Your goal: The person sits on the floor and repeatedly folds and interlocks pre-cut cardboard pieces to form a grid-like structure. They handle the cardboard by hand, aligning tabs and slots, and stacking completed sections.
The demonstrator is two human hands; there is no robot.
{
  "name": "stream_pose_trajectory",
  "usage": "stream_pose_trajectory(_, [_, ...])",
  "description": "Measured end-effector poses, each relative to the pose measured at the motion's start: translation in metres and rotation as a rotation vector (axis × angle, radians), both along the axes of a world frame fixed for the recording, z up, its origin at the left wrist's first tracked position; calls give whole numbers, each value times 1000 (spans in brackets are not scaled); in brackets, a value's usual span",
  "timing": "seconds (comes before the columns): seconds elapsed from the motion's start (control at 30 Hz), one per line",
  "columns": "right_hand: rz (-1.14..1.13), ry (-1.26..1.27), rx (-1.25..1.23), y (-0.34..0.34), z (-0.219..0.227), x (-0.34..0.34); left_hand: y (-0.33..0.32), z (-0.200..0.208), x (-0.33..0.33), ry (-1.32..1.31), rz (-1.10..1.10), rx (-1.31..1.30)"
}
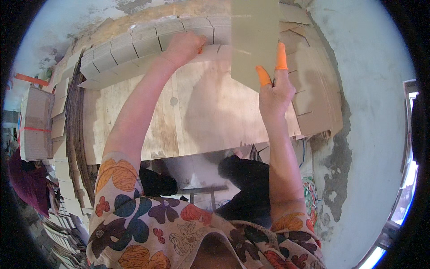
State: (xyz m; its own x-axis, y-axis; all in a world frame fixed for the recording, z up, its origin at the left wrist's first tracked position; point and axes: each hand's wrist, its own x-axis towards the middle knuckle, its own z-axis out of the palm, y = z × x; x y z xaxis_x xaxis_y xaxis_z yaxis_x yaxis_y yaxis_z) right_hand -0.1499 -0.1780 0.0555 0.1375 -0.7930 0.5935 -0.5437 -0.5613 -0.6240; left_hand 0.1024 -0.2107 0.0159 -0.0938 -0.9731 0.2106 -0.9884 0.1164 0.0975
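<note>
My right hand wears orange finger covers on the thumb and one finger. It holds up a flat grey-beige cardboard sheet by its lower right edge. The thumb lies over the near face, and the other finger stretches along the side. My left hand is closed, knuckles up, at a long row of slotted cardboard pieces at the back of the wooden board. A bit of orange shows at its fingertips. Whatever those fingers grip is hidden under the hand.
The pale wooden board spans the space before me. More slotted cardboard is stacked at its right end, and cardboard piles line the left. A box with a red band stands far left. A worn plaster wall closes off the right.
</note>
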Motion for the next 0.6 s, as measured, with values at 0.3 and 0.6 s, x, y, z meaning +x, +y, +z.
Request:
stream_pose_trajectory(0.3, [51, 65, 5, 4, -3, 3, 19, -6, -20, 15, -94, 60])
stream_pose_trajectory(0.6, [24, 195, 15, 6, 1, -4, 30, 1, -36, -22, -113, -22])
